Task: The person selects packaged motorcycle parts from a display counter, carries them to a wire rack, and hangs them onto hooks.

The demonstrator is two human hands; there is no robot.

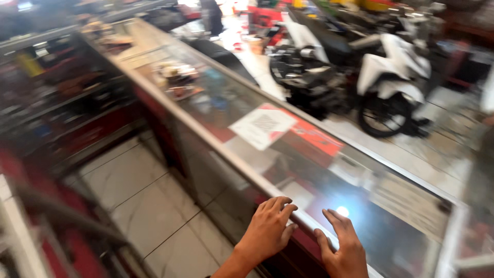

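Observation:
My left hand rests flat on the near metal edge of a long glass display counter, fingers together and holding nothing. Just to its right, my right hand lies palm down on the glass top, fingers spread, also holding nothing. A white sheet with a square printed pattern and a red sheet lie on or under the glass further along the counter.
Small goods clutter the counter's far end. Shelves with stock line the left wall. White floor tiles run behind the counter. Beyond it, a partly stripped white scooter stands on the shop floor.

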